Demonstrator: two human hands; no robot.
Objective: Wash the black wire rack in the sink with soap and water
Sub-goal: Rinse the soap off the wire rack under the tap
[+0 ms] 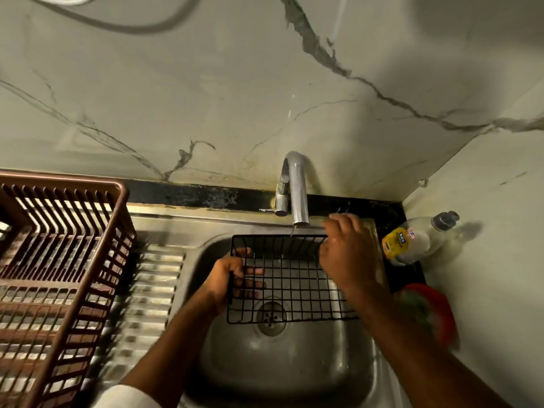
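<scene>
Steel sink (294,375) w/ chrome tap (297,187) barely dripping: you're rinsing, soap not showing.
You're gripping black wire rack (290,279) w/ left hand (228,278); right hand (344,250) fingers curling over its far corner.

The brown dish basket (59,260) runs off the left edge and smears with motion blur, as does the ribbed drainboard (153,290). The right hand (347,254) covers the right end of the black wire rack (282,278), so its grip there cannot be told. A red and green thing (429,313) on the tabletop is too blurred to name. The bottle (418,240) label is unreadable.
</scene>
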